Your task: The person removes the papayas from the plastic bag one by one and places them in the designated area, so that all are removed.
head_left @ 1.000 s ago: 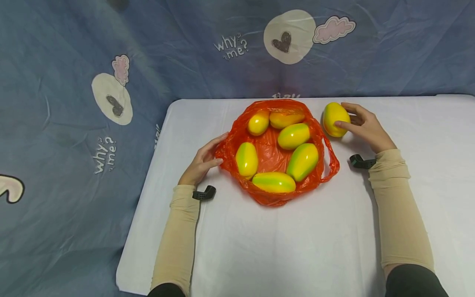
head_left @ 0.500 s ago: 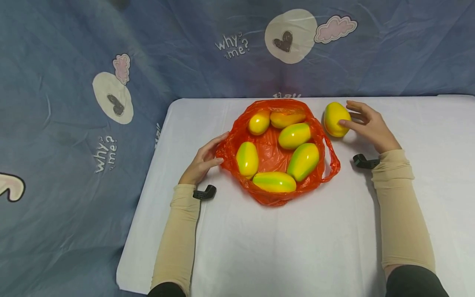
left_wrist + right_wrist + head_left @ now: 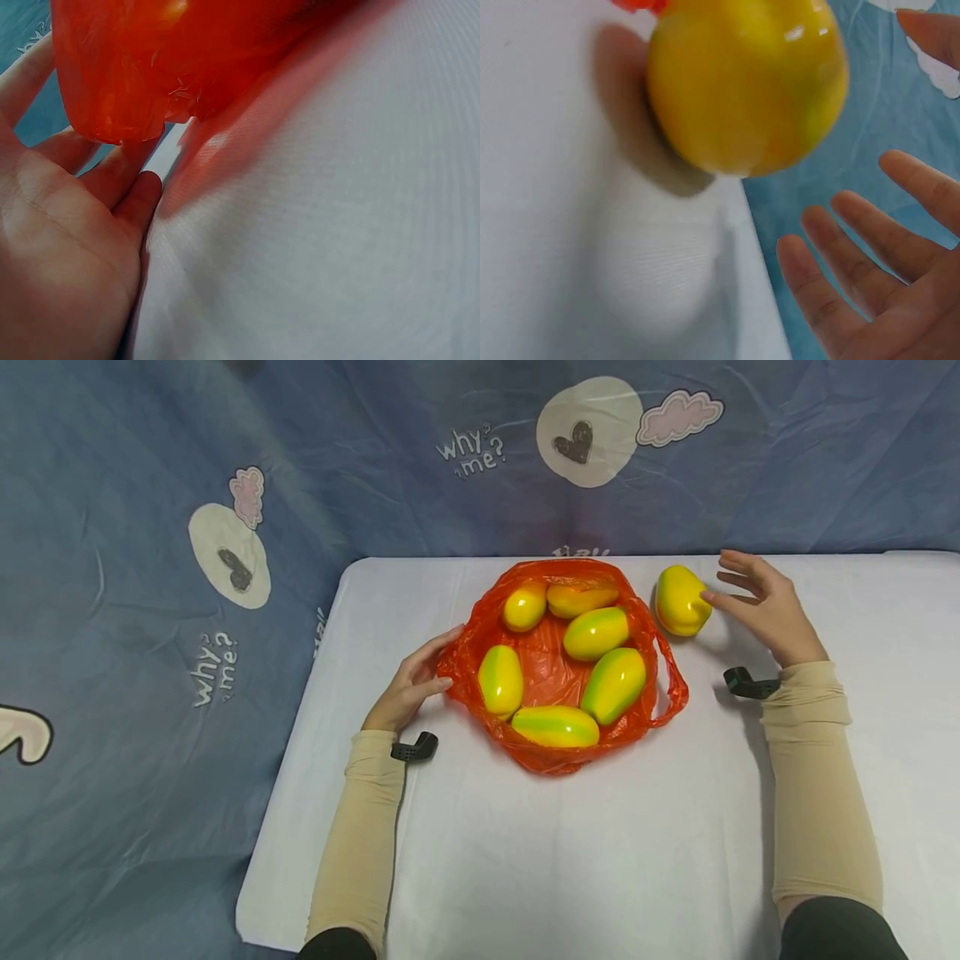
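Observation:
A red plastic bag point(image 3: 551, 664) lies with its mouth wide apart, several yellow-green mangoes point(image 3: 595, 633) inside. My left hand point(image 3: 408, 687) rests against the bag's left side. In the left wrist view its fingers reach beside and behind the bag film point(image 3: 150, 67), extended and only loosely bent. One more mango point(image 3: 682, 601) sits on the table just right of the bag. My right hand point(image 3: 763, 607) is to the right of this mango, fingers spread and thumb pointing towards it. In the right wrist view, a gap shows between the fingers and the mango point(image 3: 746, 82).
The bag's handle loop point(image 3: 667, 685) sticks out on its right side towards the lone mango. A white-covered table point(image 3: 570, 860) carries everything. A blue printed cloth point(image 3: 360, 468) hangs along the table's back and left edges.
My right hand has drawn away to the right from the lone mango, its fingers spreading wider. That mango has turned slightly. The left hand and the bag stay as they were.

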Motion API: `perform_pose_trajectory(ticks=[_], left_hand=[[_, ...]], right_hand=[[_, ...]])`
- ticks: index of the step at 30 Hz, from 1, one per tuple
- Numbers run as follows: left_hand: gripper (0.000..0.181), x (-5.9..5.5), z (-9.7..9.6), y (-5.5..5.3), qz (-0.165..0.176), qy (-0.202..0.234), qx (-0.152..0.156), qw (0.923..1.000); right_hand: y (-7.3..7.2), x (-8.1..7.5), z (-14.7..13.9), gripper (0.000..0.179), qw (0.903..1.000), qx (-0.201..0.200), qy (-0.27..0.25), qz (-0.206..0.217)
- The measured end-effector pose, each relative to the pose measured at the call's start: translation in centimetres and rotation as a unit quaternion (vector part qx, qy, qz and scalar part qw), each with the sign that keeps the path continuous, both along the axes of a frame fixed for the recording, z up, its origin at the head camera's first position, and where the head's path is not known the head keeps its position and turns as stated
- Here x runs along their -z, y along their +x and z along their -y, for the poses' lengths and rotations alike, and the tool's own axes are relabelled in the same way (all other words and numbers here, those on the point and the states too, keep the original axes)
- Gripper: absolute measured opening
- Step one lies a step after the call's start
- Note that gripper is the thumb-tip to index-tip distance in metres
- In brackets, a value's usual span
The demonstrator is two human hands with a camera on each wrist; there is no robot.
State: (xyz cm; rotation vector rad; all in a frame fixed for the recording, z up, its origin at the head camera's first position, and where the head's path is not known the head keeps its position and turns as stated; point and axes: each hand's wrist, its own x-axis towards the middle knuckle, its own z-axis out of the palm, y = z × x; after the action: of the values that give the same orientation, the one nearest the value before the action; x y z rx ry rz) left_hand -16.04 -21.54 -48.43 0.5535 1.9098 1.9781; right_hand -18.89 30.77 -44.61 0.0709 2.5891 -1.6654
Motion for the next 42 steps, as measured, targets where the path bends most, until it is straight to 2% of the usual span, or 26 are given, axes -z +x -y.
perform_pose_trajectory(ticks=[10, 19, 26, 37, 42], left_hand=[[0.069, 0.0, 0.0, 0.0, 0.001, 0.003, 0.0, 1.0], [0.069, -0.1, 0.0, 0.1, 0.002, -0.002, -0.002, 1.0], [0.069, -0.1, 0.1, 0.1, 0.002, -0.002, -0.002, 1.0], [0.069, -0.2, 0.1, 0.1, 0.003, -0.009, -0.006, 0.9999], [0.069, -0.2, 0.1, 0.1, 0.004, -0.008, -0.004, 0.9999]], right_hand=[[0.8, -2.4, 1.0, 0.074, 0.9998, 0.011, 0.003, -0.017], [1.8, -4.3, 2.6, 0.069, 0.9974, -0.008, 0.001, -0.071], [2.4, -5.4, 4.0, 0.067, 0.9954, -0.019, 0.022, -0.091], [3.2, -6.6, 7.3, 0.062, 0.993, -0.063, 0.056, -0.083], [3.5, -7.4, 8.9, 0.063, 0.9934, -0.083, 0.059, -0.053]])
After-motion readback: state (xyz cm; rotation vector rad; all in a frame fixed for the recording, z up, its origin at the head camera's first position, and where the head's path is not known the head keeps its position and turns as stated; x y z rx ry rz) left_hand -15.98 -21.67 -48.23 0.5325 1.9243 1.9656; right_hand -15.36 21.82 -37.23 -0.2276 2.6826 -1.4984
